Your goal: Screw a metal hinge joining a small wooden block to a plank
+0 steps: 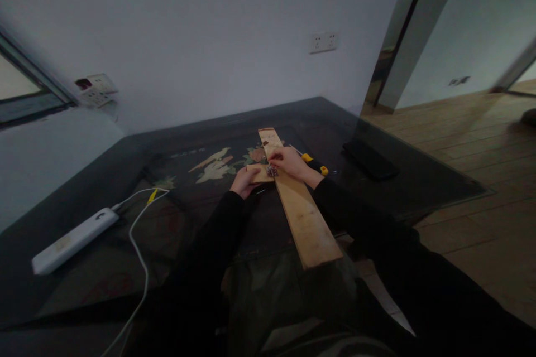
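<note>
A long wooden board (307, 220) lies slanted over the table, its near end jutting past the front edge. My left hand (243, 182) is closed on a short wooden piece (262, 174) that meets the board's left side. Where the two pieces meet sits a small shiny metal part (272, 170), perhaps a hinge. My right hand (288, 162) rests over the board with its fingers pinched just above that metal part; anything between the fingertips is too small to name. Just beyond my right wrist lies a screwdriver (315, 164) with a yellow and black handle.
The dark glass-topped table (201, 139) stands against a wall. A black flat object (371, 160), like a phone, lies at the right. To the left is a white power strip (75, 241) with a white cable (142, 259) trailing toward me. Wall sockets (323, 42) are above the table.
</note>
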Available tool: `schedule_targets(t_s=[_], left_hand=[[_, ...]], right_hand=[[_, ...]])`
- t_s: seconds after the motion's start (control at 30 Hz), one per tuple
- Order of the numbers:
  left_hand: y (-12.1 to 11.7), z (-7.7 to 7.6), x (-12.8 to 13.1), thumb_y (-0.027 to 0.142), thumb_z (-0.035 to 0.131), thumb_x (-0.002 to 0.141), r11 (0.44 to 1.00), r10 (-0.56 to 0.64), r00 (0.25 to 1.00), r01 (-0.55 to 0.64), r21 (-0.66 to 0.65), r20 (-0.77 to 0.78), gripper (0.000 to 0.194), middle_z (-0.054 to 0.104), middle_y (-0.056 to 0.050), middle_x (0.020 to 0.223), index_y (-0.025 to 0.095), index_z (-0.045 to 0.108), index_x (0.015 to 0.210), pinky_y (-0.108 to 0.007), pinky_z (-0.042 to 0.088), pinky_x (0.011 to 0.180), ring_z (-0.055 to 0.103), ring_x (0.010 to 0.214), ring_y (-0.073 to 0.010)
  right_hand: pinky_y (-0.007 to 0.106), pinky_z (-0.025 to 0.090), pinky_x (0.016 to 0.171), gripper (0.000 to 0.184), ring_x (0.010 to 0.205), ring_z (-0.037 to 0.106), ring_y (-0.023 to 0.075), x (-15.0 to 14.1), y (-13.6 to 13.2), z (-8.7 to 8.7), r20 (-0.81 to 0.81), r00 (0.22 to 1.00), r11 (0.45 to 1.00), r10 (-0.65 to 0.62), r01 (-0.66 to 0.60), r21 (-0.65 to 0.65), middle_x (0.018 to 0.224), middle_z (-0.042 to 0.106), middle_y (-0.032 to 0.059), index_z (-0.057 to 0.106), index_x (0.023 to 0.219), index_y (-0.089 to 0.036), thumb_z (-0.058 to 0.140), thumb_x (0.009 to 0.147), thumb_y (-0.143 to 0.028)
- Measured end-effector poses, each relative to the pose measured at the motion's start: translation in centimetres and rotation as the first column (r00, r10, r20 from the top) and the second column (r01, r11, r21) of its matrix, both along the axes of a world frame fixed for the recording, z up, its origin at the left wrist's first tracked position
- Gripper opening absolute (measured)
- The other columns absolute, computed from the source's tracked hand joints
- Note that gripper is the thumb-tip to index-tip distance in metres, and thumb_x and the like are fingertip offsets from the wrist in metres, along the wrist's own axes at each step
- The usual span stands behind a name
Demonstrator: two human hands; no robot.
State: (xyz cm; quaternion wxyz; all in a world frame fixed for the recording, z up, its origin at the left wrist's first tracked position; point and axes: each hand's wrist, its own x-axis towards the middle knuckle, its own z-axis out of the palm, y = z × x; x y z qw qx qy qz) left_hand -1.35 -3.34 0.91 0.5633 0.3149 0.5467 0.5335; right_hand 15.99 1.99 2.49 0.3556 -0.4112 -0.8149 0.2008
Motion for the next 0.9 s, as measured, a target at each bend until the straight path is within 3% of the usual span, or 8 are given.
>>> schedule_targets(t_s=[0.43,0.9], left_hand=[[-0.4,0.6,-0.1,0.006,0.062,0.081,0.999,0.036,0.999,-0.036,-0.015,-0.013,0.024,0.073,-0.008,0.082,0.009,0.070,0.103,-0.027,0.059,0.070,0.069,0.072,-0.0178],[-0.2,0.6,-0.4,0.004,0.062,0.078,0.999,-0.044,0.994,0.044,0.004,0.097,0.018,0.073,-0.008,0.078,0.009,0.071,0.093,-0.027,0.059,0.069,0.069,0.067,-0.0168]], right_hand=[[0.027,0.046,0.082,0.017,0.088,0.068,0.0171,-0.6,-1.1,1.0,0.184,0.982,0.996,0.049,-0.062,0.069,0.094,0.079,0.0099,0.080,0.095,-0.014,0.064,0.087,-0.010],[0.029,0.045,0.087,0.019,0.096,0.068,0.0197,-1.1,-1.2,1.2,0.276,0.960,0.990,0.051,-0.086,0.114,0.101,0.078,0.0101,0.079,0.098,-0.016,0.060,0.092,-0.016]])
